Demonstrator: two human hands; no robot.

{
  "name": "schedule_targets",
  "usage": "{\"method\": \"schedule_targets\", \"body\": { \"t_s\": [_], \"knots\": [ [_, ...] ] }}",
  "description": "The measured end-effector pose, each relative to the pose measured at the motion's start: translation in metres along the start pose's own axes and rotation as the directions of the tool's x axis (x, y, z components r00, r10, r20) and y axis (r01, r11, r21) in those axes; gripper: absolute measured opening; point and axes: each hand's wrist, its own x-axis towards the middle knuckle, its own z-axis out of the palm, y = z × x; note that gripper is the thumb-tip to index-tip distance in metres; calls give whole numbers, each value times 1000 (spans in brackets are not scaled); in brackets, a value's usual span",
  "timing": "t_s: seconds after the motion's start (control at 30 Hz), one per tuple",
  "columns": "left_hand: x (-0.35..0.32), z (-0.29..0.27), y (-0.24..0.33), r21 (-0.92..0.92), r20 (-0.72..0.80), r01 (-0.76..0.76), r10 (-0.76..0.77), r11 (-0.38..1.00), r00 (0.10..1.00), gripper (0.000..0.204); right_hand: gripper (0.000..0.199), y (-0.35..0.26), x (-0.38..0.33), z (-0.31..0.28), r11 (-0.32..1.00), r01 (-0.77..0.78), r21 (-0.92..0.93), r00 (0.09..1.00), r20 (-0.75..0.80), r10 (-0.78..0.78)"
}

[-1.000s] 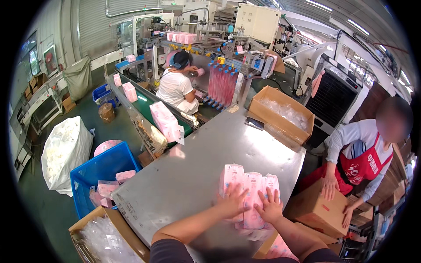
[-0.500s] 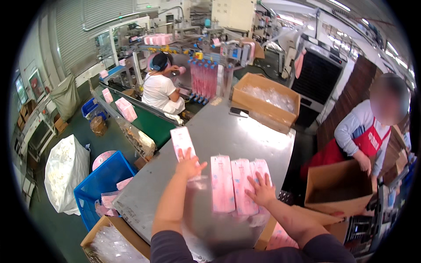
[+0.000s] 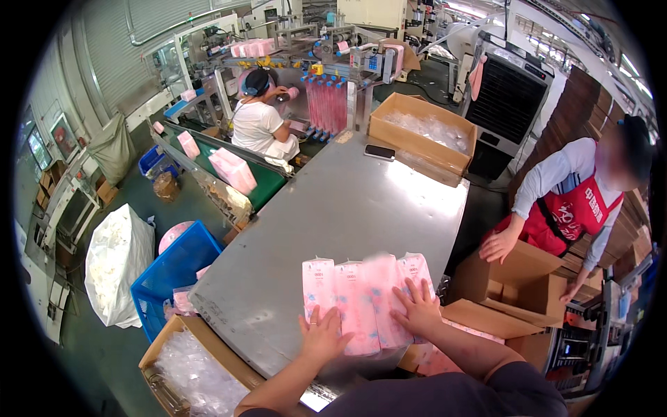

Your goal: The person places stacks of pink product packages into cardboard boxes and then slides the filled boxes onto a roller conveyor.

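Note:
Several pink-and-white soft packs, which look like wrapped tissue packs (image 3: 356,299), stand side by side in a row on the metal table (image 3: 306,208), close to me. My left hand (image 3: 324,332) lies with fingers spread against the near left part of the row, a ring on one finger. On the right side, my right hand (image 3: 419,308) rests over the rightmost packs, its fingers stretched out too. Both palms press on the packs without wrapping round any of them. The undersides of the packs are hidden.
A phone (image 3: 380,151) lies near a carton of clear plastic bags (image 3: 372,128). At left are another carton of bags (image 3: 149,358), a blue crate (image 3: 149,278) and a conveyor (image 3: 274,189) carrying packs. A co-worker in a red apron (image 3: 582,208) handles a carton (image 3: 472,274) at right; another sits by machinery.
My left hand has brought its separate pack right and nearer, against the row's left side. My right hand stays on the row. Packs on the conveyor have shifted nearer; the co-worker's carton has tilted.

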Motion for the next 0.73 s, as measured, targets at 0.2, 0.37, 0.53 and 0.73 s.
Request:
{"method": "schedule_targets", "body": {
  "t_s": [0.2, 0.37, 0.53, 0.73],
  "knots": [
    [107, -22, -42, -100, -209, 114, -133, 988, 969, 81, 67, 2, -4, 3, 1000, -10, -8, 1000, -22, 10],
    [257, -61, -101, -142, -259, 359, -384, 923, 886, 84, 67, 0, -3, 5, 1000, -10, -12, 999, -43, 9],
    [325, -57, -130, -105, -159, 452, -464, 886, 871, 68, 65, 3, -1, 5, 1000, -11, -18, 997, -73, 10],
    [262, -25, -182, -75, 70, 278, -273, 958, 960, 59, 83, 43, 15, 28, 873, 119, 474, 964, -266, 12]
  ]
}}
